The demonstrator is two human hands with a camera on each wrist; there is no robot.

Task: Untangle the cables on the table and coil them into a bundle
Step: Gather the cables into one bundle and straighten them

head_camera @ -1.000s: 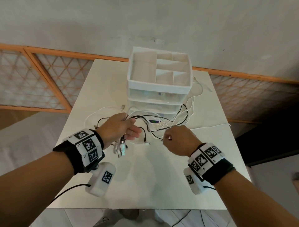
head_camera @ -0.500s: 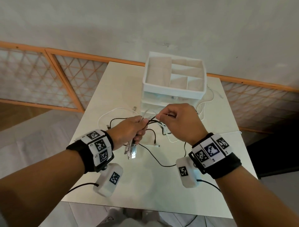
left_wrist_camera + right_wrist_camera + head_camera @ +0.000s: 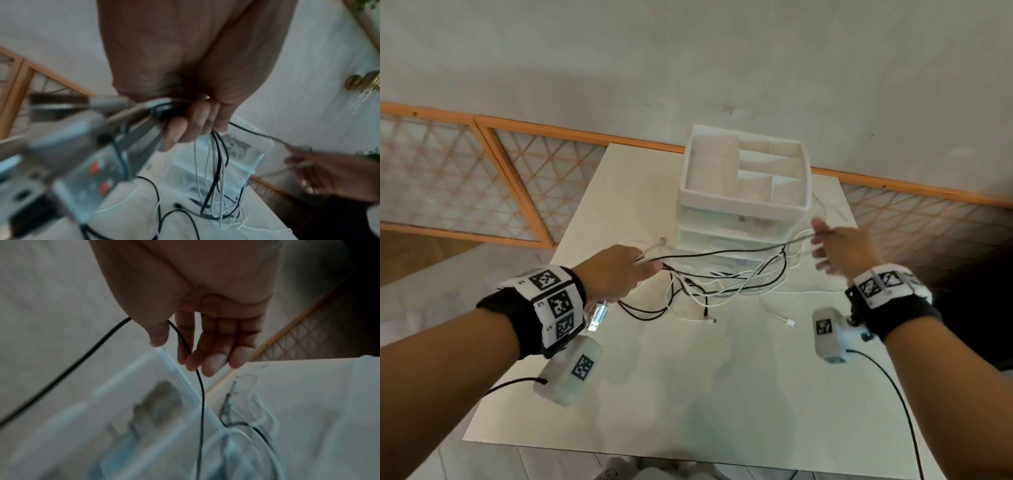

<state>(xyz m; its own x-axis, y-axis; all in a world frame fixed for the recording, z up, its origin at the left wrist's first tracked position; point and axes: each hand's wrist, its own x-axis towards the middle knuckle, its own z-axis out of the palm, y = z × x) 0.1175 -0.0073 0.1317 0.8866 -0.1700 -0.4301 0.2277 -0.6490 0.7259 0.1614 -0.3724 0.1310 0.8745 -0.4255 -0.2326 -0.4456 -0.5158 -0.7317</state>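
We note bare table [image 3: 688,394] between the cables [image 3: 739,284] and its near edge. Our left hand [image 3: 616,270] clenches their bunched ends; our right hand [image 3: 842,246] pinches one black cable [image 3: 202,399], remaining fingers loose.

Looks like a room in a home, or maybe a small studio, hard to say for sure. The white table [image 3: 640,205] stands against a plain plastered wall [image 3: 688,51], and low behind the table runs an orange wooden frame with lattice panels [image 3: 458,178]. On the table's far side sits a white plastic drawer organizer [image 3: 743,205]. In the blurry left wrist view there's something brass-coloured on the wall [image 3: 362,81] above the table, and some green leaves [image 3: 368,6].
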